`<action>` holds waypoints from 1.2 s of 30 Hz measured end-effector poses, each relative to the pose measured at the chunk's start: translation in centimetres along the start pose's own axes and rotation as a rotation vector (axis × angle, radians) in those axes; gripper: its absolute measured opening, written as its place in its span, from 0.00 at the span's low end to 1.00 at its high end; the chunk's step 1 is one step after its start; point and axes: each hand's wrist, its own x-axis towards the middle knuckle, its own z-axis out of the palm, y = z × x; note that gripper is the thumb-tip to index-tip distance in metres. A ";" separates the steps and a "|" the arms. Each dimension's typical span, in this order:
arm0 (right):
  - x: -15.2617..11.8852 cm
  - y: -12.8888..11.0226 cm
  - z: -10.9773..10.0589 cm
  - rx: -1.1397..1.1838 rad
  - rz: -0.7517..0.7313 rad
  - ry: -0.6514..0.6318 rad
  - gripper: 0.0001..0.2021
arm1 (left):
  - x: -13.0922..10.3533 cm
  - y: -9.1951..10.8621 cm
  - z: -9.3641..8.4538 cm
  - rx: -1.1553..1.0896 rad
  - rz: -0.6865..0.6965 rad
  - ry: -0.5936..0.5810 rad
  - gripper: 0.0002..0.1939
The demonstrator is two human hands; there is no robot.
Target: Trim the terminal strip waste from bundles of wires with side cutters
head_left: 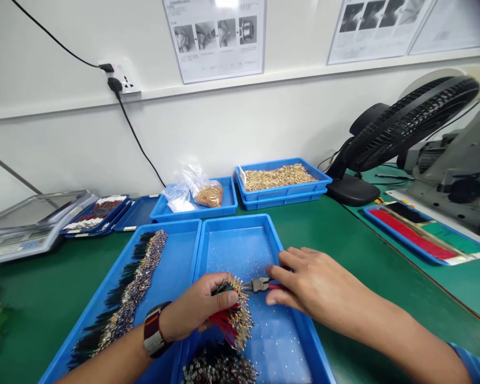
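Note:
My left hand (208,304) is closed round a bundle of short wires (236,314), red, green and black, with gold metal terminals on their ends facing right. In my right hand (304,280) is a pair of pliers (258,285), its handles mostly hidden by the fingers. The jaws point left and meet the edge of the terminals; whether they grip one I cannot tell. Both hands are above a blue tray (240,226) dotted with small pale specks. Below the bundle, in that tray, lies a pile of black wires with silvery terminals (220,365).
A second blue tray (184,240) to the left holds a long row of black terminal wires (132,293). Behind are a tray of gold terminals (280,177) and plastic bags (200,189). On the right stand a black fan (408,128) and a tray of coloured wires (424,232).

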 end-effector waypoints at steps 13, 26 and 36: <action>-0.2 -0.1 0.2 0.084 0.000 -0.073 0.23 | 0.2 -0.4 0.4 0.055 -0.056 0.126 0.28; -0.1 0.2 -0.2 0.056 0.016 -0.030 0.22 | 0.1 -0.5 -0.4 -0.029 -0.030 -0.008 0.28; 0.0 0.0 -0.2 0.167 0.023 -0.103 0.23 | -0.2 -0.6 -0.4 -0.114 -0.034 -0.082 0.30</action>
